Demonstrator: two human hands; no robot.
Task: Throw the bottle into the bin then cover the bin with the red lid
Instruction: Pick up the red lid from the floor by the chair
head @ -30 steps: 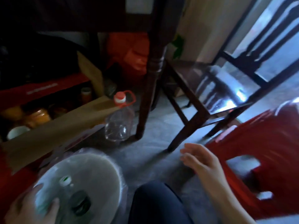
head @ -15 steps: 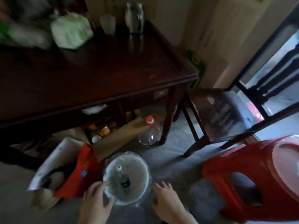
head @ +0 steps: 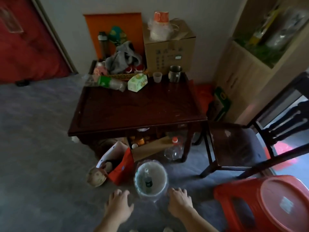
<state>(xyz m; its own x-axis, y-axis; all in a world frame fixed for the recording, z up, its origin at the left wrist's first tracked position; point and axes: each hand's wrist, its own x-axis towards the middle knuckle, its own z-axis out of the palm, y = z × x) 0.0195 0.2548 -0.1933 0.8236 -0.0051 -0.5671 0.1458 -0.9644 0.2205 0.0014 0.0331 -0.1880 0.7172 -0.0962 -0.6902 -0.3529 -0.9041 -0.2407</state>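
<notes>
Both of our hands hang palm-down over the grey floor with fingers spread and nothing in them: our left hand (head: 119, 205) sits just to the left of the bin (head: 164, 177), our right hand (head: 179, 203) just to its right, and neither touches it. Our forearms run up from the bottom edge, roughly parallel.

Between our hands stands the bin, round and pale, lined with a clear plastic bag whose edge puffs out around the rim. Inside it lies the bottle (head: 147, 179), a clear one with a pale cap pointing away from us and a dark label we cannot read. We see the bin's mouth uncovered.

Off to our right, the red lid (head: 284, 205) rests flat on top of a red plastic stool (head: 234, 196), well apart from the bin; a pale sticker on the lid is too blurred for us to read.

Left of the bin, a red paper bag (head: 121, 167) leans open with rounded things inside that we cannot identify. Behind the bin, under the dark wooden table (head: 137, 108), an empty clear jug (head: 173, 149) with a red cap stands beside an open cardboard box holding jars. On the tabletop we see a cardboard carton (head: 170, 51) with unreadable printing, a metal mug (head: 174, 73) and a small plastic cup (head: 157, 77).
</notes>
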